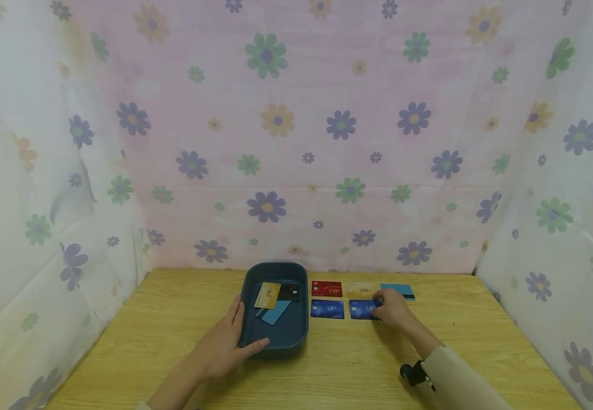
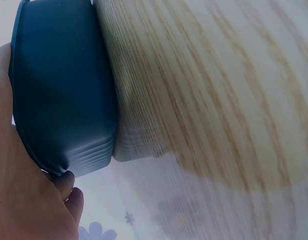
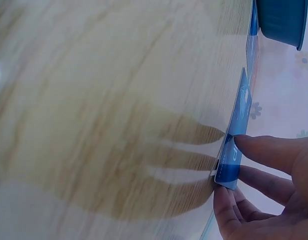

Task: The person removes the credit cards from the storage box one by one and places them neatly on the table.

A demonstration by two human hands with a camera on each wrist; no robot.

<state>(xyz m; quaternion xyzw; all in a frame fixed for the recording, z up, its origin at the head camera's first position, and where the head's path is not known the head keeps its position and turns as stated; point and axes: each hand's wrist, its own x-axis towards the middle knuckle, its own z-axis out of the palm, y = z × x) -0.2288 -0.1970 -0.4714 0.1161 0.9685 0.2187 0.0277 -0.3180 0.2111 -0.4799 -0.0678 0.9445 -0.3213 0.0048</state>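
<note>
My left hand (image 1: 221, 343) holds the dark blue plastic bin (image 1: 304, 319) at its left side and near corner, thumb along the near rim. The left wrist view shows fingers curled at the edge of the bin (image 2: 64, 90). In it lie a gold card (image 1: 267, 295), a black card (image 1: 288, 292) and a light blue card (image 1: 276, 314). My right hand (image 1: 395, 309) pinches a blue VIP card (image 1: 362, 309) by its right end, thumb on the printed face, as the right wrist view shows on the card (image 3: 239, 117).
Right of the bin lie a red VIP card (image 1: 326, 288), another blue VIP card (image 1: 327, 309), a pale gold card (image 1: 360, 290) and a light blue striped card (image 1: 401, 290), partly behind my right hand. Flowered cloth (image 1: 301, 142) encloses the wooden table (image 1: 358, 376) at back and sides.
</note>
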